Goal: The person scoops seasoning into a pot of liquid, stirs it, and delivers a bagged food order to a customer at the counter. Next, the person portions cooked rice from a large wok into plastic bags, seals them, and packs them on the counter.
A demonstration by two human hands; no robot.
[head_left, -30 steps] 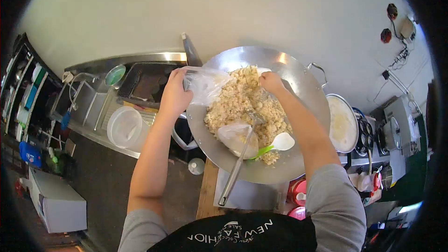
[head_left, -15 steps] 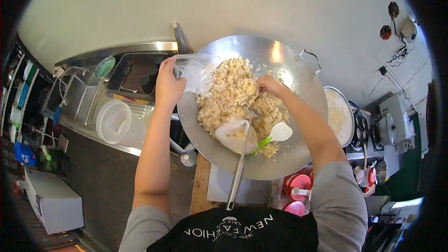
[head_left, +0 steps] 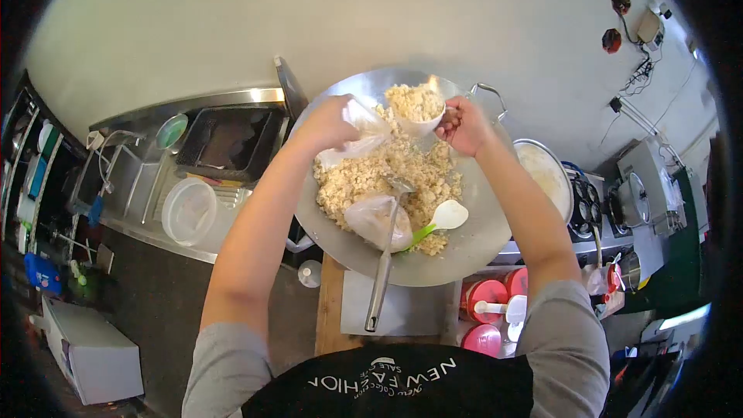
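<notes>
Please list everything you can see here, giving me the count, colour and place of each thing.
wok: one, silver, centre
rice-like food: one heap, pale tan, in wok
bagged portion: one, whitish, on the heap
long-handled utensil: one, metal, across wok's near rim
spoon: one, white and green, in wok
cup: one, white, heaped, over wok
plastic bag: one, clear, over wok
tub: one, whitish, by sink
basket: one, black, left of wok
red-lidded containers: at least three, near wok
wide pan: one, metal rim, right
box: one, pale, lower left
left hand: one, bare, holding bag
right hand: one, bare, holding cup
</notes>
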